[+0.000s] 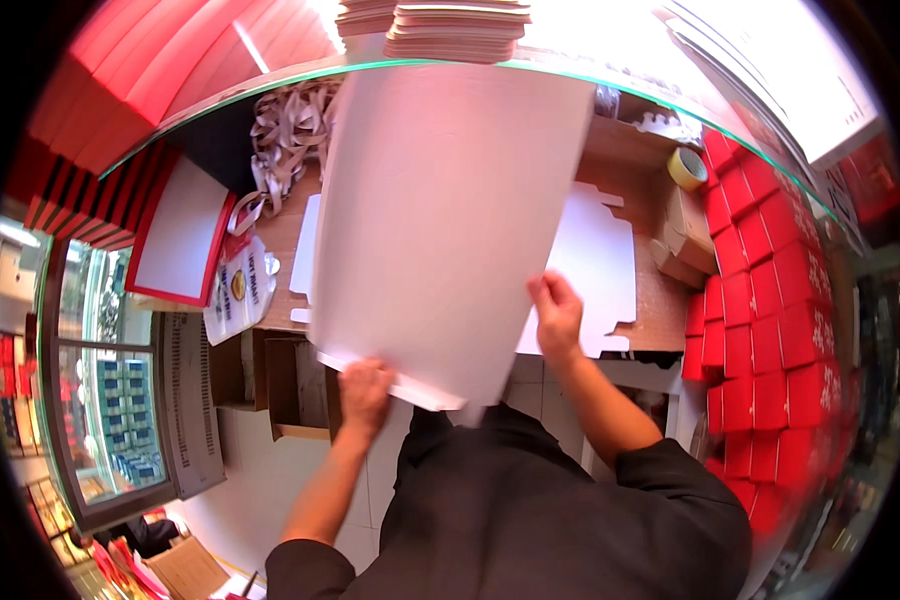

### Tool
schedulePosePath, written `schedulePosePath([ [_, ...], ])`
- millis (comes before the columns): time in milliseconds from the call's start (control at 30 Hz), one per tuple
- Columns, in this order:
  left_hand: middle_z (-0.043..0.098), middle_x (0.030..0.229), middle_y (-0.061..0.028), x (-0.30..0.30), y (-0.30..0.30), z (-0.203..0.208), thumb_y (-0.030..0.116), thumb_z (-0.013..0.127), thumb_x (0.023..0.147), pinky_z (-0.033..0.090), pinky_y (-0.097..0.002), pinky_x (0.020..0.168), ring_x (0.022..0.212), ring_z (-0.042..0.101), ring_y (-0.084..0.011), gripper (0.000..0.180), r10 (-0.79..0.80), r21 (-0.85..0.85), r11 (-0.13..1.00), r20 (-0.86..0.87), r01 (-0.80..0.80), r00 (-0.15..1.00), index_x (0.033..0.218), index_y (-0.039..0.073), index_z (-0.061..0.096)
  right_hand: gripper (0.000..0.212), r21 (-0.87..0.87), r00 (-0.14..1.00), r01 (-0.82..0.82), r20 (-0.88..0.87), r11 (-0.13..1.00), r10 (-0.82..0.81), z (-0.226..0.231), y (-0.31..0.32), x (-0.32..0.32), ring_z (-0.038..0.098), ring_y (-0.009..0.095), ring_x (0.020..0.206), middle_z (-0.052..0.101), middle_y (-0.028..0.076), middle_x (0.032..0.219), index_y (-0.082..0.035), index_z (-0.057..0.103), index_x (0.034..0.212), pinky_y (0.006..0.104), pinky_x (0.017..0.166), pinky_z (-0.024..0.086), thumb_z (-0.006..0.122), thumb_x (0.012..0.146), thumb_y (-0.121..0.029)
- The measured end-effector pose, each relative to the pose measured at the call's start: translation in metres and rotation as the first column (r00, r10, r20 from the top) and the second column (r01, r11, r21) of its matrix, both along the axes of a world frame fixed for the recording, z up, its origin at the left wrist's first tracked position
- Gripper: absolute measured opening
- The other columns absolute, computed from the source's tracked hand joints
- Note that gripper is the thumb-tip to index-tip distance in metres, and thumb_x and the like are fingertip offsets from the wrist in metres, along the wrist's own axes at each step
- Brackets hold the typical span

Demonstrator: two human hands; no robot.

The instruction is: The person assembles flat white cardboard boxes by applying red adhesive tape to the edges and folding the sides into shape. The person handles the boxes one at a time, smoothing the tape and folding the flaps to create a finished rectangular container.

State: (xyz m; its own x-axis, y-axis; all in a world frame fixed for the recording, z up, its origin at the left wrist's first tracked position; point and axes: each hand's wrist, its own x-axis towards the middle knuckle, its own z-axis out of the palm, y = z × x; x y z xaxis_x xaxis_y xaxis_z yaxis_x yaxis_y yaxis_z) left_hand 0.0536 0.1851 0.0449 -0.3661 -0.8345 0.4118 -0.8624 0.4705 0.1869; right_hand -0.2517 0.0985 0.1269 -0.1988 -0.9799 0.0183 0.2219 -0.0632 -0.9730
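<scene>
A large pale sheet of board (440, 230) stretches from under the glass shelf down to my waist, partly blurred. A narrow white flap (425, 390) runs along its near edge. At that edge's left part, my left hand (366, 393) is closed on the sheet. My right hand (557, 306) pinches the sheet's right edge, thumb and fingers together. Under the sheet, on the wooden table (653, 305), lies a white die-cut card (598, 260) with tabs; its middle is hidden.
A glass shelf (450, 66) crosses the far side, bearing a stack of flat cards (457, 30). Red boxes (770, 310) are piled at right beside a tape roll (686, 168). At left are cloth straps (285, 130), a printed plastic bag (238, 292) and a red-edged white panel (178, 232).
</scene>
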Motion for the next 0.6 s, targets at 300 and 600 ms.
schedulePosePath([
  [300, 0.033, 0.146, -0.0174, 0.115, -0.131, 0.054, -0.006, 0.052, 0.081, 0.027, -0.0478, 0.111, 0.136, 0.033, -0.0321, 0.057, 0.192, -0.212, 0.962, 0.074, -0.172, 0.979, 0.136, 0.005, 0.045, 0.022, 0.541, 0.948, -0.145, 0.316, 0.829, -0.041, -0.078, 0.089, 0.110, 0.064, 0.017, 0.086, 0.065, 0.009, 0.100, 0.002, 0.058, 0.110, 0.0310, 0.078, 0.053, 0.062, 0.091, -0.010],
  [600, 0.054, 0.128, -0.0164, 0.066, -0.086, -0.011, 0.013, 0.075, 0.073, 0.040, -0.0435, 0.103, 0.120, 0.050, -0.0332, 0.052, -0.250, 0.174, 0.949, -0.101, 0.264, 0.963, 0.119, -0.002, 0.055, 0.019, 0.646, 0.854, -0.179, 0.477, 0.742, -0.209, -0.112, 0.052, 0.139, 0.066, 0.024, 0.091, 0.065, 0.018, 0.098, 0.006, 0.056, 0.099, 0.0303, 0.076, 0.057, 0.058, 0.093, -0.012],
])
